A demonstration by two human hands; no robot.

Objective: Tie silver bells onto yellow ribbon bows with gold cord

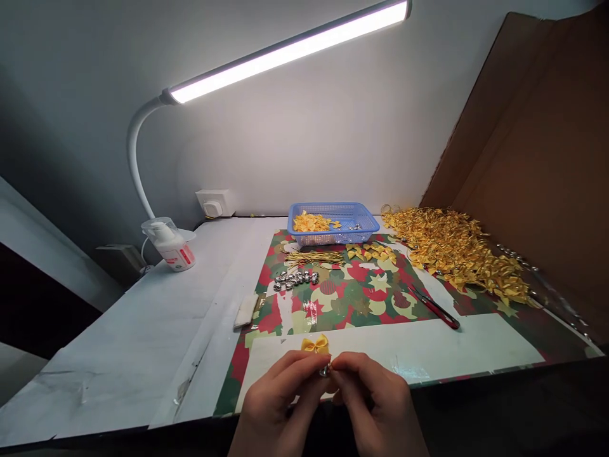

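Observation:
A small silver jingle bell (324, 370) shows between the fingertips of both hands near the front edge of the table. My left hand (284, 388) pinches it from the left, thumb and forefinger together. On the other side, my right hand (373, 390) is also closed in a pinch at the bell, and its fingers partly cover it. Just beyond the left fingertips is a yellow ribbon bow (314, 344); whether it is joined to the bell I cannot tell. The fingers hide anything thinner between them.
Silver bells (295, 279), gold twist ties (314, 258) and yellow bows (371, 252) lie on the patterned sheet. Behind stands a blue basket (333, 237). Red-handled tweezers (435, 308) lie right, before a heap of gold bow pieces (461, 251). A lamp (290, 54) hangs above.

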